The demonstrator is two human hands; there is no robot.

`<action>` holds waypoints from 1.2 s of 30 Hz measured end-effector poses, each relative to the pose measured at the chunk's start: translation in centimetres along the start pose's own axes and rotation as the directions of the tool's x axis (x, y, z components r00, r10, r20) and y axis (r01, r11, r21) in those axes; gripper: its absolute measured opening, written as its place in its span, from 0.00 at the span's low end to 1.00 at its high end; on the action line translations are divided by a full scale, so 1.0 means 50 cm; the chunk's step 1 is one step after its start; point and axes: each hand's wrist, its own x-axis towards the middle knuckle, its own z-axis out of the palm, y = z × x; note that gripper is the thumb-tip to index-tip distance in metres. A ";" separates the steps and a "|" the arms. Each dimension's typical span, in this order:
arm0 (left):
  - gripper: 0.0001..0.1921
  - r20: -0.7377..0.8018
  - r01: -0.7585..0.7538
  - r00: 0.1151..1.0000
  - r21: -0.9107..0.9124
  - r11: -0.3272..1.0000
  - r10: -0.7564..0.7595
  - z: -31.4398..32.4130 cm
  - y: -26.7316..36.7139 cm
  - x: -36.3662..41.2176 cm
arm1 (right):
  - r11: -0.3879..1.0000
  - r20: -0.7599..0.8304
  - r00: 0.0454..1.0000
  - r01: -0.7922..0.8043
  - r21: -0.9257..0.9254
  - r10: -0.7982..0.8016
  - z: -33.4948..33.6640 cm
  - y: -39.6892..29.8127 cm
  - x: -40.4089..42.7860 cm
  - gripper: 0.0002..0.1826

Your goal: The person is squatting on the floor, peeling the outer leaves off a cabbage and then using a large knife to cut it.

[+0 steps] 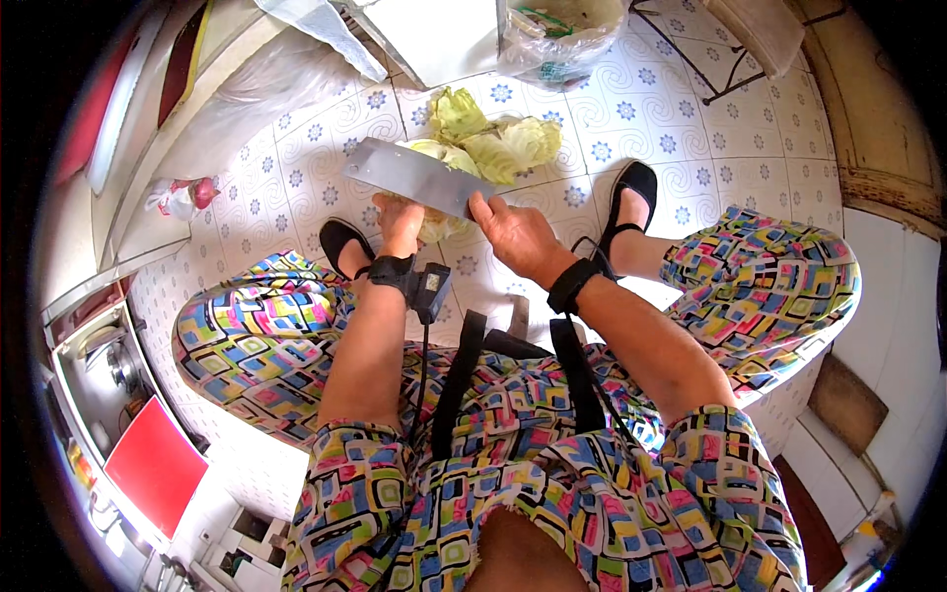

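Note:
My right hand (514, 235) grips the handle end of a broad steel cleaver (414, 177), its blade stretching to the left and slightly away from me. Below the blade, my left hand (399, 220) holds a pale cabbage (442, 226), which is partly hidden by the blade and the fingers. The cleaver's edge lies close to the left fingers; whether it touches the cabbage I cannot tell. Just past the blade, loose yellow-green cabbage leaves (516, 148) lie on the patterned tile floor (629, 133). Another leaf (456, 115) stands curled behind them.
A bin lined with a clear plastic bag (566, 52) stands beyond the leaves, beside a white panel (440, 33). Red onion (205, 194) shows in a small bag at left. Black shoes (635, 194) flank the work. Metal stool legs (729, 92) stand far right.

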 end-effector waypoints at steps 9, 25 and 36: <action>0.43 0.014 0.074 0.997 -0.027 0.997 -0.073 -0.006 0.008 -0.007 | 1.000 -0.010 1.000 -0.001 -0.024 0.001 -0.010 -0.010 0.013 0.18; 0.38 0.026 0.150 0.988 -0.035 0.988 -0.149 -0.019 0.021 -0.022 | 0.996 -0.062 0.997 0.050 0.068 -0.046 -0.013 -0.029 0.045 0.21; 0.30 -0.055 0.220 0.975 0.046 0.974 -0.217 0.027 0.000 -0.002 | 0.999 -0.032 0.999 -0.038 0.004 0.038 -0.003 -0.046 0.078 0.21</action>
